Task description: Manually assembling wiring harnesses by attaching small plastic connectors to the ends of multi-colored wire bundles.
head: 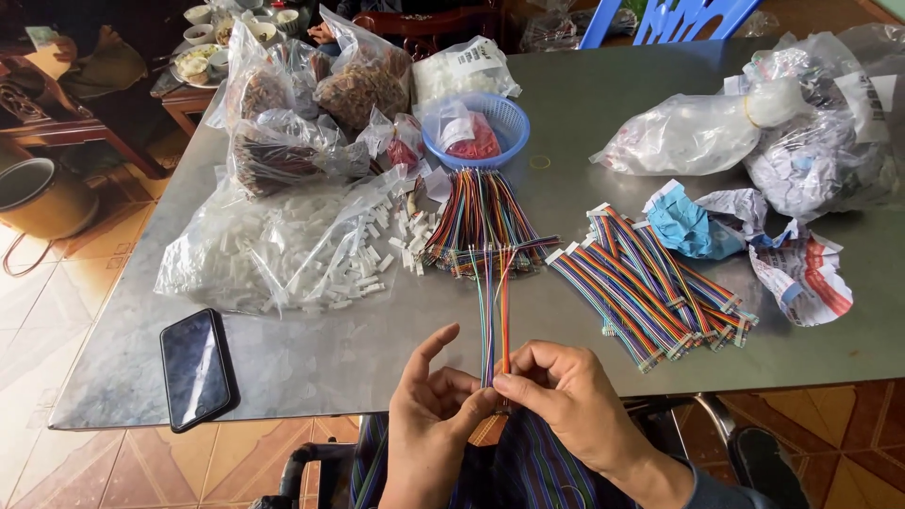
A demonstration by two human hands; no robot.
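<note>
Left hand (pixel 436 415): I see my fingers pinching the near end of a rainbow ribbon cable (pixel 492 320).
Right hand (pixel 564 405): fingers clenched on the same end, at the counter (pixel 584 104) edge.
Done: finished-looking cables (pixel 650 283) with white ends lie right.
Left: a loose bundle (pixel 481 221) waits ahead.
Around: white connectors (pixel 377 254), blue basket (pixel 476 127), phone (pixel 196 368); nothing blocks me.
</note>
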